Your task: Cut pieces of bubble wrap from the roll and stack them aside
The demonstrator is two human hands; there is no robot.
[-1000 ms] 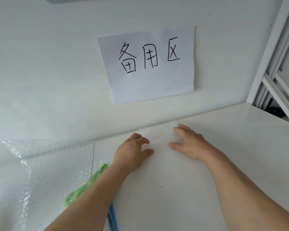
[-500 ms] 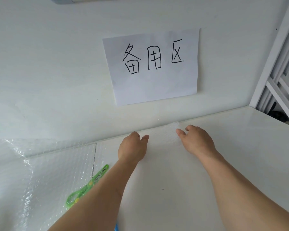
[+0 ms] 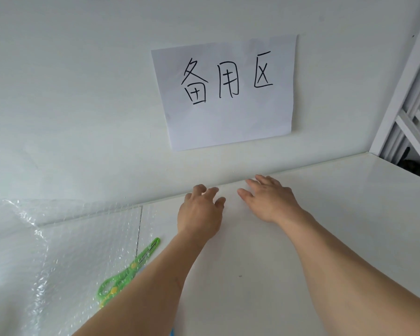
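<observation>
A cut piece of bubble wrap [image 3: 230, 193] lies flat on the white table [image 3: 337, 226], against the wall; it is faint and its edges are hard to make out. My left hand [image 3: 199, 212] rests on its left side with fingers spread. My right hand [image 3: 269, 202] lies flat on its right side, fingers apart. Neither hand grips anything. The unrolled bubble wrap sheet [image 3: 70, 238] covers the table's left part and curls up the wall. Green scissors [image 3: 129, 270] lie on its right edge, beside my left forearm.
A paper sign [image 3: 226, 93] with handwritten characters hangs on the wall above the hands. A white frame [image 3: 410, 105] stands at the table's far right corner. A small blue item [image 3: 172, 332] peeks out under my left forearm at the bottom edge.
Both hands have pushed the cut piece farther back to the wall and opened from a pinch to flat, spread fingers. The scissors and the sheet have stayed in place.
</observation>
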